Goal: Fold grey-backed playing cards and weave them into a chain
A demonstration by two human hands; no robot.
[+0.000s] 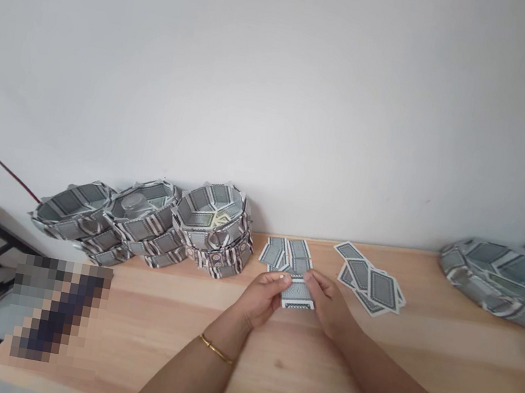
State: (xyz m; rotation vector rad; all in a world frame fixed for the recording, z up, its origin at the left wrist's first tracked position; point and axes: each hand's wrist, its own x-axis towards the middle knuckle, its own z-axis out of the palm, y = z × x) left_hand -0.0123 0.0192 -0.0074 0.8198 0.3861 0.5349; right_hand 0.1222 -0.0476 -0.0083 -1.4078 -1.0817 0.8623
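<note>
My left hand [264, 297] and my right hand [330, 305] meet above the wooden table, fingers closed on a grey-backed playing card [299, 291] between them. Thumbs press on its upper face, and a folded strip shows along its near edge. Whether it is one card or more I cannot tell. Just beyond my hands lie several loose playing cards [275, 250], partly hidden by the held piece. To the right of my right hand is a scattered, overlapping pile of playing cards [381, 288], backs up.
At the left, round baskets built of folded cards [213, 228] stand stacked in a row by the wall. A wider card basket [496, 278] sits at the far right. A blurred-out dark object [63, 314] lies near the left edge of the wooden table [153, 353].
</note>
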